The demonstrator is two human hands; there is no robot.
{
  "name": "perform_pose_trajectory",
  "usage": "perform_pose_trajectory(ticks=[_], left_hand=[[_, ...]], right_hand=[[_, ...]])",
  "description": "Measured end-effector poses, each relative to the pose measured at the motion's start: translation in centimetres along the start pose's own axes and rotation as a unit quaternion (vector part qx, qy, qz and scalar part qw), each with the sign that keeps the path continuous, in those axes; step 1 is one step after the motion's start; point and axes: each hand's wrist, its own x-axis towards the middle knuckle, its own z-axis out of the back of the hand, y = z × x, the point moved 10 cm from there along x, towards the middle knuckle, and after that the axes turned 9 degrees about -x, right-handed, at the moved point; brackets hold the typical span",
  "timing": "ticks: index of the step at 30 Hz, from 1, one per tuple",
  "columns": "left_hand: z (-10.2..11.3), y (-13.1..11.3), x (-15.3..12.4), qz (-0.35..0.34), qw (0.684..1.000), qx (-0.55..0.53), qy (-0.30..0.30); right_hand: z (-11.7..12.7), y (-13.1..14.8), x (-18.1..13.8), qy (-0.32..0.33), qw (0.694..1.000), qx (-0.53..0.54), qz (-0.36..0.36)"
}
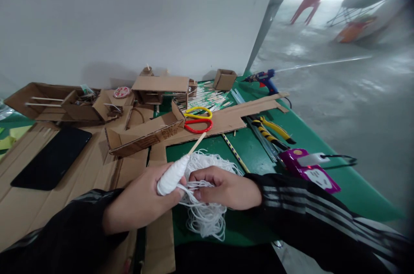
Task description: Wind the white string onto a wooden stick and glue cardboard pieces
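Observation:
My left hand (pixel 142 198) is closed around a wooden stick wound with white string (pixel 173 174); the bare stick end points up and away. My right hand (pixel 224 187) is closed on a loose tangle of white string (pixel 207 209) that lies on the green table (pixel 258 157) and runs to the spool. The two hands nearly touch above the table's near edge.
Cardboard sheets and boxes (pixel 145 133) cover the left half. Scissors with yellow and red handles (pixel 198 119), a pencil (pixel 234 153), pliers (pixel 274 129), a blue glue gun (pixel 263 79), a purple power strip (pixel 307 170) and a black tablet (pixel 51 159) lie around.

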Motion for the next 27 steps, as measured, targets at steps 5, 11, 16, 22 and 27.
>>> perform_pose_trajectory(ticks=[5, 11, 16, 22, 27], left_hand=[[0.1, 0.3, -0.1, 0.023, 0.999, 0.031, 0.003], [-0.9, 1.8, -0.2, 0.092, 0.994, -0.042, 0.052], [-0.6, 1.5, -0.2, 0.076, 0.996, 0.028, 0.037], [0.1, 0.0, -0.2, 0.020, 0.998, 0.061, 0.015], [0.4, 0.1, -0.6, 0.034, 0.999, -0.016, 0.024]], right_hand=[[0.0, -0.2, 0.0, 0.000, 1.000, -0.005, -0.010], [0.1, -0.7, 0.0, -0.005, 0.999, 0.014, -0.035], [0.2, -0.7, 0.0, -0.008, 0.998, 0.061, -0.032], [0.2, -0.8, 0.1, -0.003, 0.997, 0.074, -0.033], [0.4, -0.8, 0.1, -0.014, 0.997, 0.061, -0.043]])
